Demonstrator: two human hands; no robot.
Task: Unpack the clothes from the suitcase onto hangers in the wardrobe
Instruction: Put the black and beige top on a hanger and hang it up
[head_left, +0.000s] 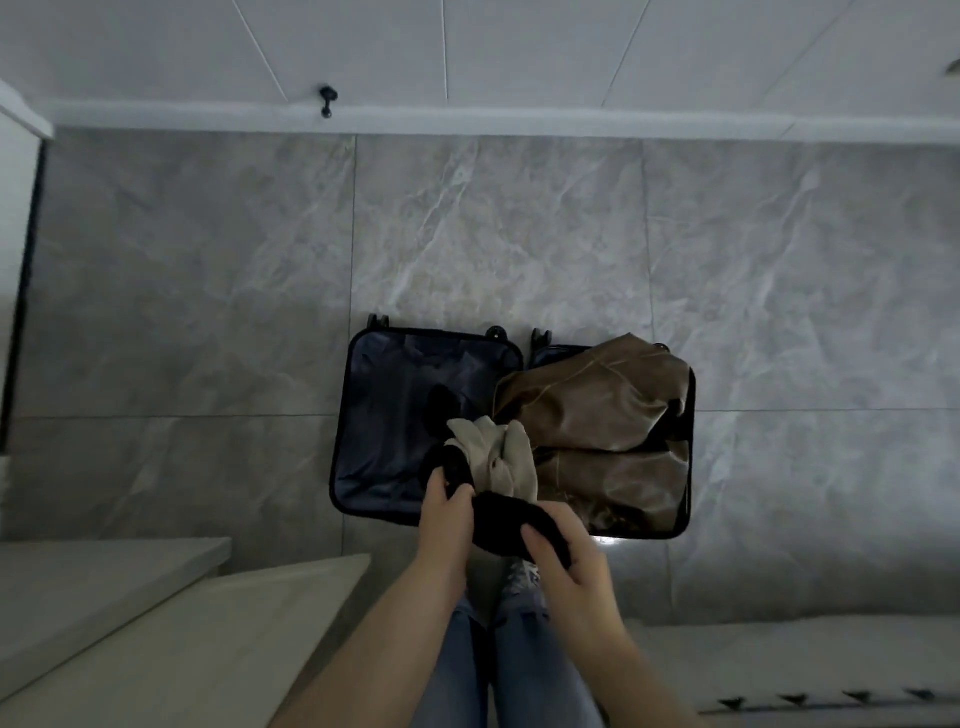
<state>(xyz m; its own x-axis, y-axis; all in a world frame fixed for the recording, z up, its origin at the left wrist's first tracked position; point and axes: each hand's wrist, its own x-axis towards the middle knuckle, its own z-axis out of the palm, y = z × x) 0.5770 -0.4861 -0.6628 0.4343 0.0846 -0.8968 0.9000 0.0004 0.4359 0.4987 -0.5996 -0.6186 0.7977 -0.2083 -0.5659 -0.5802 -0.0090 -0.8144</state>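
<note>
An open dark suitcase (363, 499) lies flat on the grey tiled floor in front of me. Its left half shows bare navy lining; its right half holds a folded brown leather jacket (602, 415). I hold a garment above the suitcase's near edge: a black part (509, 519) bunched between both hands, with a pale beige part (498, 457) sticking up behind it. My left hand (441, 525) grips the black fabric's left end. My right hand (566, 566) grips its right end, thumb on top. No hangers or wardrobe rail can be seen.
A pale cabinet or wardrobe panel (171, 639) juts in at lower left, with a white door edge (21, 260) at far left. A white skirting (519, 122) and wall run along the back. My jeans and a shoe (519, 577) show below my hands.
</note>
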